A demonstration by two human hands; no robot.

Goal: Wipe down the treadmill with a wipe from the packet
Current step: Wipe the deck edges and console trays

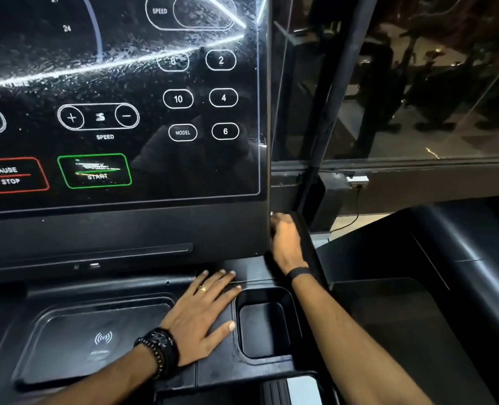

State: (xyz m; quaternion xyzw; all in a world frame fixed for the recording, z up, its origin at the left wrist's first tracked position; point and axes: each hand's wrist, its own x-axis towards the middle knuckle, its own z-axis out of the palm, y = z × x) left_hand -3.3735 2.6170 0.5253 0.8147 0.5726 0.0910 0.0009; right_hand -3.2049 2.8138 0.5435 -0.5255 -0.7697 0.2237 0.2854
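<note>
Beside the treadmill console (119, 229), dark reflective glass wall (417, 83), wet-streaked screen (110, 68).

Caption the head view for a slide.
Left hand flat on treadmill console; right hand at its side edge.

The left hand (201, 314) lies flat on the black console tray (213, 372). Just right of its fingers (213, 277) sits a cup well (267, 328).

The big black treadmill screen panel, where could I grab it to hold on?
Grip the glossy black treadmill console panel by its thin right edge, low down, coming from the right: that edge stands free with open space beside it. The right hand sits there, fingers hidden behind it.
</note>
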